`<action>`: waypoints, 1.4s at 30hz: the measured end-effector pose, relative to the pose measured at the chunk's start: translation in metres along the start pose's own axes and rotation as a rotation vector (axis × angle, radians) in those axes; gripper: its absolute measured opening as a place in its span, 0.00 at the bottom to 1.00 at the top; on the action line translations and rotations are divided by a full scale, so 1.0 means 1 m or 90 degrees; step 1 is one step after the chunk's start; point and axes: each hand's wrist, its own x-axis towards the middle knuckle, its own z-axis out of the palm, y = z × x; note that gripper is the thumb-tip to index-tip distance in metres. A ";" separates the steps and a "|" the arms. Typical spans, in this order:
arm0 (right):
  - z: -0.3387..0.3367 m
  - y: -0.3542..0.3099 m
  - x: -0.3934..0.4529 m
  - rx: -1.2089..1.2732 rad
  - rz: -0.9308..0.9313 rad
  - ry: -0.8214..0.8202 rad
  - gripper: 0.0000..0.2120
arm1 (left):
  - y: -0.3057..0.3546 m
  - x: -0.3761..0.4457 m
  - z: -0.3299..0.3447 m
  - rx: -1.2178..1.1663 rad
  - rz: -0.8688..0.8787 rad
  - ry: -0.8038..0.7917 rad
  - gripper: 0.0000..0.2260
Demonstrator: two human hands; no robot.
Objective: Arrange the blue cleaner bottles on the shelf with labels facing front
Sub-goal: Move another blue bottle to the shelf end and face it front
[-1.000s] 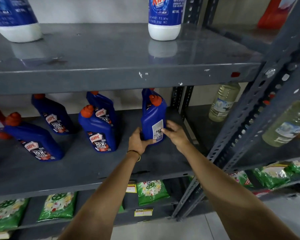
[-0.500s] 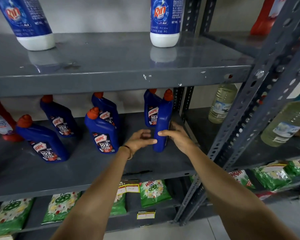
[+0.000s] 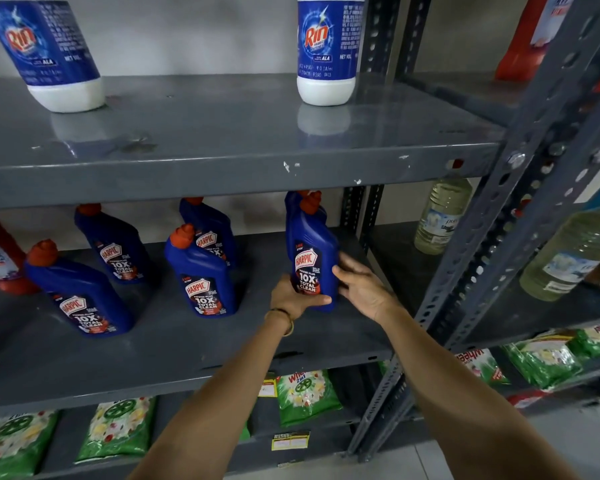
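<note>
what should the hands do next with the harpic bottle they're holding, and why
Probably let go. The held bottle stands upright on the middle shelf, front label facing out like its neighbours, with the left hand at its base and the right hand on its side. Nothing seems left to turn.

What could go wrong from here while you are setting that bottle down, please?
The held Harpic bottle stands right in front of another blue bottle, so pushing it back might knock that one over. The left hand and right hand grip only its lower part, so the bottle could tip.
</note>
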 end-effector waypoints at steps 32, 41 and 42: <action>-0.011 0.050 0.015 -0.316 0.008 0.156 0.18 | -0.020 0.004 0.008 0.047 -0.018 0.138 0.18; -0.015 0.055 0.010 -0.381 0.008 0.194 0.15 | -0.020 -0.009 0.010 0.073 -0.003 0.139 0.14; -0.015 0.056 0.006 -0.388 0.004 0.196 0.14 | -0.021 -0.013 0.009 0.077 -0.003 0.138 0.14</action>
